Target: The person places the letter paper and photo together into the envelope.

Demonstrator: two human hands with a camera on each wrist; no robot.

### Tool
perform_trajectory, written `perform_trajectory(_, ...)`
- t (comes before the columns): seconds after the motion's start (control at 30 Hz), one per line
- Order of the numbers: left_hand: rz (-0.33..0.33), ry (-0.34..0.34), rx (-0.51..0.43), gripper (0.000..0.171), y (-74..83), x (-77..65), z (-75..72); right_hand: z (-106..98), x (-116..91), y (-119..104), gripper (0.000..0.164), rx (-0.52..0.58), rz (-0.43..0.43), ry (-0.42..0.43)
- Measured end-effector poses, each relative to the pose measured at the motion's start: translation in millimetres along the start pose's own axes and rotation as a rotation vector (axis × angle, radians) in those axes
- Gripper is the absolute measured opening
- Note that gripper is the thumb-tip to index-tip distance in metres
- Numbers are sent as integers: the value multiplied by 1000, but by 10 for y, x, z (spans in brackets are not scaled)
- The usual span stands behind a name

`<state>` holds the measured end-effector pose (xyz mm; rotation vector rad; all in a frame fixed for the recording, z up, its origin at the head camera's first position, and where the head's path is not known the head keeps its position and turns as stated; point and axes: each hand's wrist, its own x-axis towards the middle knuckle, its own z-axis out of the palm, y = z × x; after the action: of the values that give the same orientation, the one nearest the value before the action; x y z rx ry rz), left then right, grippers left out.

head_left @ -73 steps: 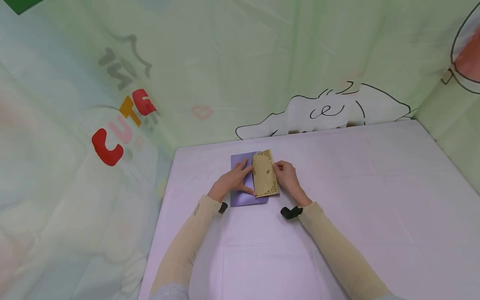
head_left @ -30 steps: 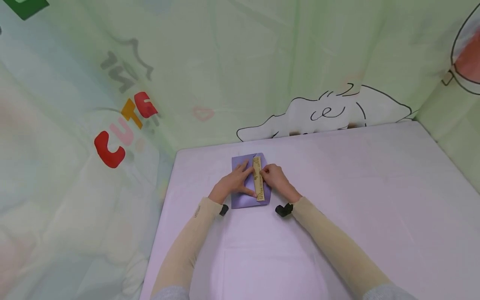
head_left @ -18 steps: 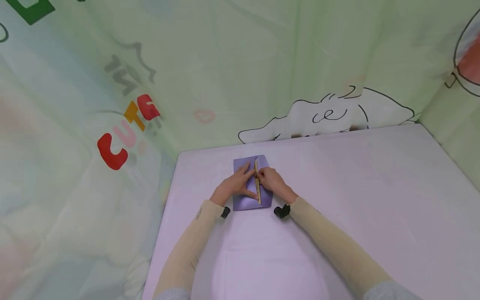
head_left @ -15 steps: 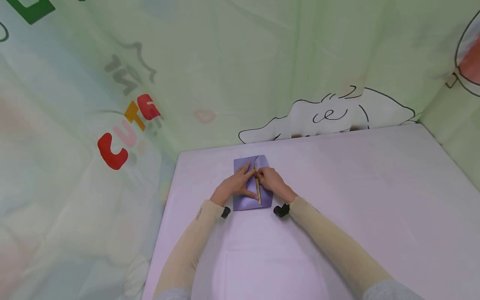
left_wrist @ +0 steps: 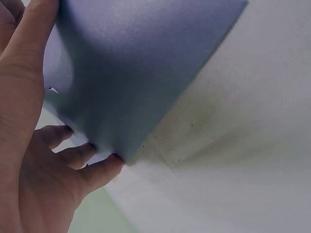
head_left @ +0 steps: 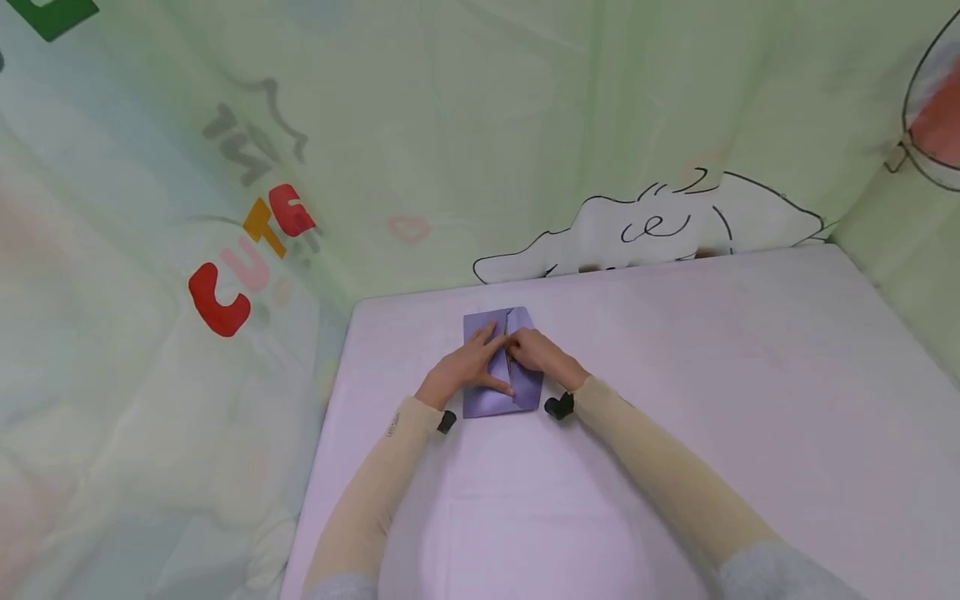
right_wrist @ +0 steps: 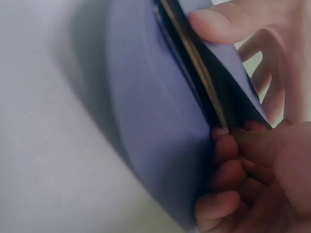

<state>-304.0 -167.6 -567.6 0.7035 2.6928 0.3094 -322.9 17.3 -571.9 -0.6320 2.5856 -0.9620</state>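
A purple envelope (head_left: 487, 406) lies on the table in the head view, its flap (head_left: 529, 390) spread out to the right. My left hand (head_left: 467, 365) rests across the envelope's left part with fingers spread; its thumb (right_wrist: 211, 25) presses on the upper layer at the mouth in the right wrist view. Inside the gaping mouth sits a tan card (right_wrist: 206, 85), only its thin edge showing. My right hand (head_left: 538, 350) pinches the card's edge between thumb and fingers, right at the mouth. The left wrist view shows left fingertips (left_wrist: 109, 167) touching the envelope's edge.
A pale lilac cloth covers the table (head_left: 675, 417). Behind it and to the left hang printed curtains (head_left: 450, 125) with cartoon drawings and letters. Black wrist devices (head_left: 559, 407) sit at both sleeve cuffs.
The card has slid left into the envelope, from mostly outside to only a sliver visible. My right hand has moved left with it, up to the mouth. The left hand stays in place.
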Motion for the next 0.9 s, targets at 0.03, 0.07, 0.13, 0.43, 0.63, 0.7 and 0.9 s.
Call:
perform_trajectory(0.03,6,2,4,101,-8,12,12,3,-10,14,25,13,10,3)
perform_trajectory(0.07,12,2,9,97,-15,25,24,4,-24,32,27,30,23,7)
perform_trajectory(0.13,29,3,13,93,-23,54,46,-2,-72,72,28,60,36,27)
perform_trajectory(0.43,19,-37,73,100,-58,67,19,53,-446,180,27,261,28,91)
perform_trajectory(0.63,-48,-83,137,97,-155,48,-9,35,-564,229,24,273,-12,114)
perform_trajectory(0.7,-78,-94,123,96,-182,49,-26,-22,-566,260,23,251,0,121)
perform_trajectory(0.9,-76,-17,127,96,-267,63,-53,-296,-598,389,30,113,66,198)
